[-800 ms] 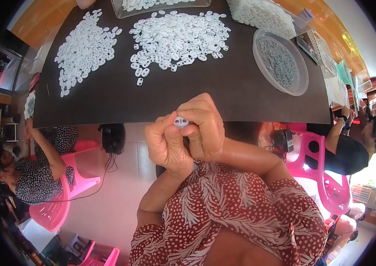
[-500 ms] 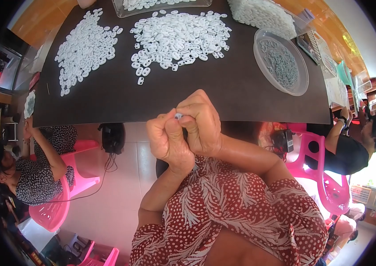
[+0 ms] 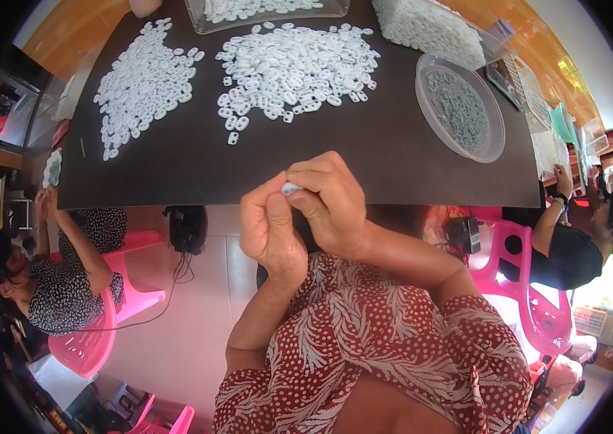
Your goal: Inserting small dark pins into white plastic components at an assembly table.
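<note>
Both hands, left hand (image 3: 272, 230) and right hand (image 3: 330, 202), pinch one small white ring (image 3: 290, 189) together. Best to squeeze gently, close above the bench (image 3: 364, 155) edge.

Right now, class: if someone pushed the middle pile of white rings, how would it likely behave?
The middle pile would probably scatter rather than slide whole, since the rings lie loose and flat. They look light: the hands pinch one ring with fingertips only. On the smooth dark table they would likely skid easily.
</note>
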`<state>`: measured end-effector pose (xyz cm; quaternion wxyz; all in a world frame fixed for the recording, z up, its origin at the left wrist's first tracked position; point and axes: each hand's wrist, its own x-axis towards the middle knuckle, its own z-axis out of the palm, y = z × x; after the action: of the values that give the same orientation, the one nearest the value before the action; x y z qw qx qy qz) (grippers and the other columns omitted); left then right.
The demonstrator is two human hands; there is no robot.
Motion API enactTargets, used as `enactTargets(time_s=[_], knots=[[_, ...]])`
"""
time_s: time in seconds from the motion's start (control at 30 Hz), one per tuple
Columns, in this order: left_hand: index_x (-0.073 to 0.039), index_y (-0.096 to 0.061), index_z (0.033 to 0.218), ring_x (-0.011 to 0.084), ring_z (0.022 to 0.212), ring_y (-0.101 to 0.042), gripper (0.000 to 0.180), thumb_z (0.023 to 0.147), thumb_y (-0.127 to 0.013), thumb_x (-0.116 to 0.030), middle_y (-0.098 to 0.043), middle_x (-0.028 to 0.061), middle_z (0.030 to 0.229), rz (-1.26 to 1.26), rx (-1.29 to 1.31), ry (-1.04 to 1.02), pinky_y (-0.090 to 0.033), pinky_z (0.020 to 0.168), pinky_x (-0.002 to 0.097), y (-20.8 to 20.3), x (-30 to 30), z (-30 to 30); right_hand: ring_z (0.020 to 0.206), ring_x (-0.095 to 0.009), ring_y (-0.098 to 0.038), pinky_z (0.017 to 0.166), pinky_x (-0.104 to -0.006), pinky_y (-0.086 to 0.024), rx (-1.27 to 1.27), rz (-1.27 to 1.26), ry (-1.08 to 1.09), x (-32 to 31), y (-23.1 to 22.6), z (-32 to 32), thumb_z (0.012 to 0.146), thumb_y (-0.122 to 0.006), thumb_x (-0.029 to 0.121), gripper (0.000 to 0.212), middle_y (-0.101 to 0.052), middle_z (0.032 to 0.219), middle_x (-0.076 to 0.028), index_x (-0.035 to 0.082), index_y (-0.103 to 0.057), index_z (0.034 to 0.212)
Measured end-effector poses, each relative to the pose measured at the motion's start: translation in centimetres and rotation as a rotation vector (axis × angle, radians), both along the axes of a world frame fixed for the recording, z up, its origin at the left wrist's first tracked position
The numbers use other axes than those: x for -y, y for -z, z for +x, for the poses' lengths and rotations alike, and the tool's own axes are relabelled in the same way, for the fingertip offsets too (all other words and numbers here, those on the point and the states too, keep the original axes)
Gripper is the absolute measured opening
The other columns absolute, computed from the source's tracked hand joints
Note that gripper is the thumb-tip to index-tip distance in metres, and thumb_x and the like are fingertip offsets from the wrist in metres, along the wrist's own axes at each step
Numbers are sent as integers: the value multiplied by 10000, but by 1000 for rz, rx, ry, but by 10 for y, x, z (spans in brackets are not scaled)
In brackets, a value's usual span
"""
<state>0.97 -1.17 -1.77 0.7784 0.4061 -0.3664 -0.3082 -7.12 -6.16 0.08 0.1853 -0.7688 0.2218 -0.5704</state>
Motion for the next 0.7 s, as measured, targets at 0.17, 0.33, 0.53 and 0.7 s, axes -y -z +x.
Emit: enactTargets(time_s=[0.17,0.33,0.53,0.7], knots=[[26,-535,1146,100,692,-570,241,943,-504,-98,-624,88,917,184,121,82,-470,626,216,-3,6,11,734,-245,-548,641,-328,-449,-73,125,74,12,0,-22,663,-670,-53,198,-616,831,-94,19,-603,835],[-2,-617,986,209,678,-576,142,850,-588,-28,-595,112,810,171,1086,-458,-453,611,296,-7,46,66,745,-238,-555,657,-325,-450,-174,81,194,44,-27,-57,700,-665,-40,138,-612,798,-85,20,-636,821],[-64,-622,870,279,757,-535,140,740,-672,-71,-512,89,767,314,1491,-527,-438,636,384,4,70,86,725,-158,-546,652,-276,-443,-105,198,421,104,-62,-98,772,-643,33,121,-606,769,-72,-4,-640,888],[-72,-554,756,284,774,-528,134,719,-681,-93,-507,88,800,323,1519,-482,-445,618,396,8,73,91,668,-86,-550,628,-243,-445,-95,50,668,180,-97,-153,779,-648,108,191,-630,706,-53,-15,-655,925]])
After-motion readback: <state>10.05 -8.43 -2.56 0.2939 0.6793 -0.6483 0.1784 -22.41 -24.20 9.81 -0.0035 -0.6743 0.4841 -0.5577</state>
